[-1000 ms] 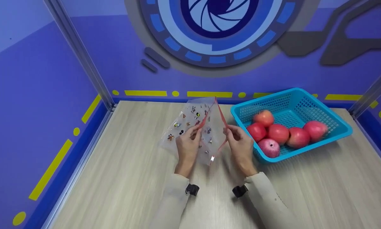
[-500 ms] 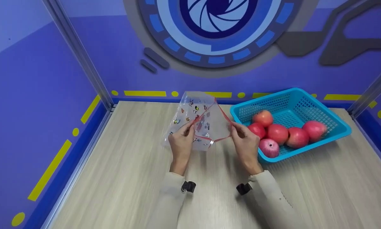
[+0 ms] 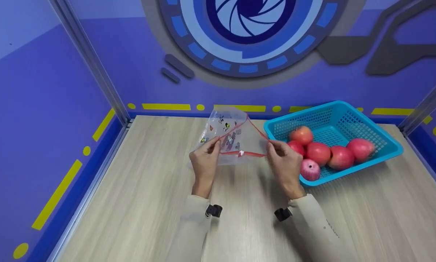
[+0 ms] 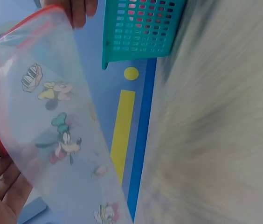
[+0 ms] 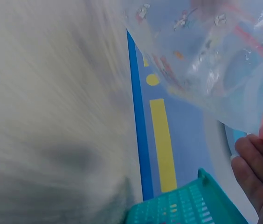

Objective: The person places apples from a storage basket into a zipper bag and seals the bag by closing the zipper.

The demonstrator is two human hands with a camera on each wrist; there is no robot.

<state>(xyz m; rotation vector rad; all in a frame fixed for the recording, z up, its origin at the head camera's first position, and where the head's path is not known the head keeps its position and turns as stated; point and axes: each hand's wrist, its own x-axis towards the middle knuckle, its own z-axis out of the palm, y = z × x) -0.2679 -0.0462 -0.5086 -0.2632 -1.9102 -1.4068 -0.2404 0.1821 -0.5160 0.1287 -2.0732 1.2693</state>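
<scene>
Between the two hands is a clear zip bag (image 3: pixel 218 123) printed with small cartoon figures, its red-edged mouth spread wide. A white slider (image 3: pixel 241 153) sits on the near red edge. My left hand (image 3: pixel 204 162) pinches the left side of the mouth; in the left wrist view the bag (image 4: pixel 61 112) hangs beside that hand's fingers (image 4: pixel 15 186). My right hand (image 3: pixel 285 163) pinches the opposite side, as the right wrist view shows with its fingers (image 5: pixel 252 163) at the red strip. The right hand is close to the blue basket's near left corner.
A blue perforated basket (image 3: pixel 352 174) stands on the right of the wooden table (image 3: pixel 145 189). Several red apples (image 3: pixel 318 153) lie in it. A purple-blue wall (image 3: pixel 130 72) bounds the table at the back, and another panel (image 3: pixel 39 127) stands on the left.
The hands have moved apart, drawing the bag's mouth from a narrow gap to a wide opening. The slider has risen toward the far side. The basket and apples have stayed in place.
</scene>
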